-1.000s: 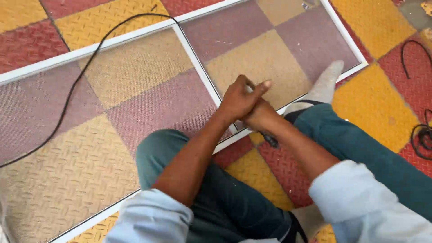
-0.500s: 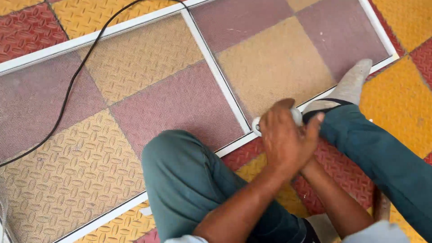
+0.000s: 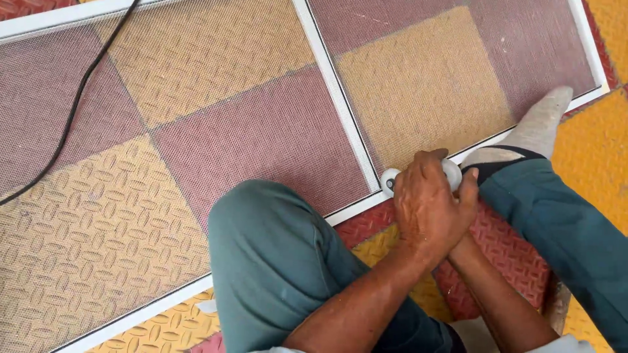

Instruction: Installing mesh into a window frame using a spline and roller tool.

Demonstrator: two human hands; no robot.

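At the centre right of the frame, the left hand (image 3: 428, 209) lies over the right hand (image 3: 466, 196), which is mostly hidden beneath it. Together their fingers (image 3: 425, 171) are wrapped around a small white roller (image 3: 392, 180), pressed on the white frame (image 3: 337, 108) of a mesh screen (image 3: 248, 131) lying on the chequered floor (image 3: 595, 150). A black cable (image 3: 72, 111) crosses the upper left. A socked foot (image 3: 540, 124) rests on the frame's edge at right.

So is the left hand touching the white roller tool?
Touching. The head view shows the left hand wrapped over the white roller tool, at the screen frame.
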